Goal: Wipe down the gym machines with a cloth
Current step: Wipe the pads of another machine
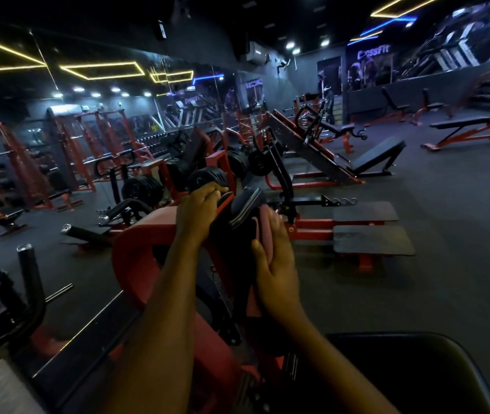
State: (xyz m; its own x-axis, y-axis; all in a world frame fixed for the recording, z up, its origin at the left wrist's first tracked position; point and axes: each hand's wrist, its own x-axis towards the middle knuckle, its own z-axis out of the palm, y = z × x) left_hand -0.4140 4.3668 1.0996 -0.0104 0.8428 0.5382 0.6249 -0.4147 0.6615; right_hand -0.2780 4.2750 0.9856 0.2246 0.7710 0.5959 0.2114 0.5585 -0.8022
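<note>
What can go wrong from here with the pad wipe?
1. The right hand presses the cloth flat against the black pad rather than pinching it; it could slip and fall into the machine.
2. An exposed spring sits just below the pad; cloth or fingers might snag there.
3. The left hand curls over the red frame beside the pad; if the pad pivots under pressure, those fingers could get pinched.

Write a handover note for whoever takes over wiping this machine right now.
Left hand grips the top of the red frame.
Right hand, fingers straight, presses the pink cloth against the side of the black pad.
Done: the cloth is on this pad; how much is clean cannot be told.
Left: the rest of this machine, then the other machines on the floor.
</note>
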